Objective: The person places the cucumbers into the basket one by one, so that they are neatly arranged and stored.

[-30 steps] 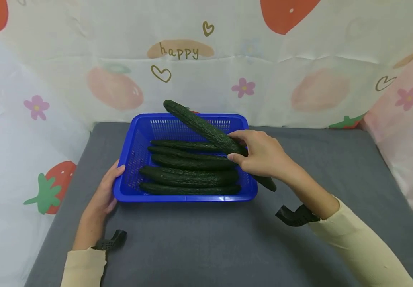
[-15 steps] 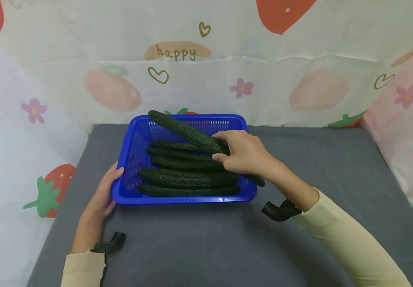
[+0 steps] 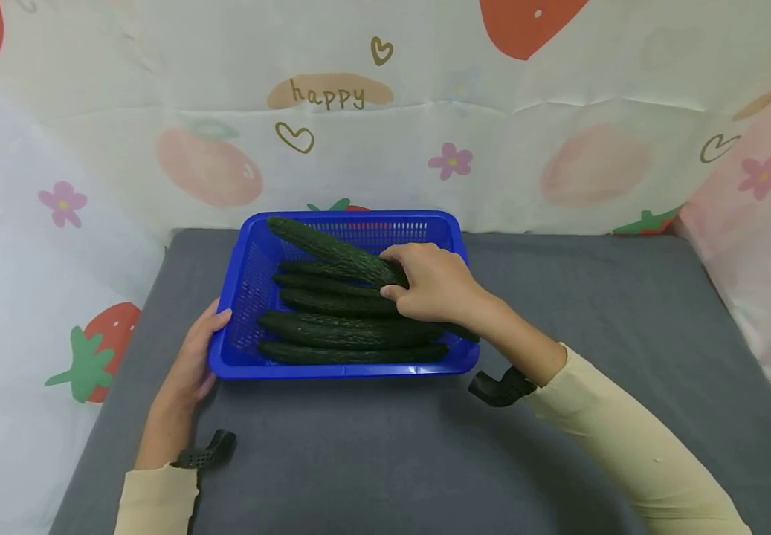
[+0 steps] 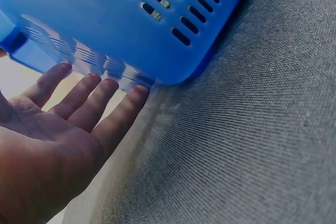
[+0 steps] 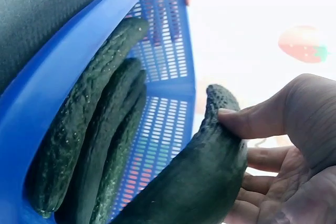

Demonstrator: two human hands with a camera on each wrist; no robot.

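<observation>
In the head view, a blue plastic basket with slotted walls holds several long dark green cucumbers lying side by side. My right hand grips one more cucumber from above, thumb on the near side. That cucumber slants over the others, its far end near the back wall and its near end over the right rim. The right wrist view shows thumb and fingers around this cucumber. My left hand holds the basket's left side, thumb on the rim, with fingers against the outer wall.
The basket stands on a grey cloth-covered table, close to its back edge. Behind it hangs a white curtain printed with fruit, hearts and flowers. Black wrist straps sit at both cuffs.
My right hand has carried its cucumber left and lower into the basket, so its far end now lies within the back rim. The left hand stays on the basket.
</observation>
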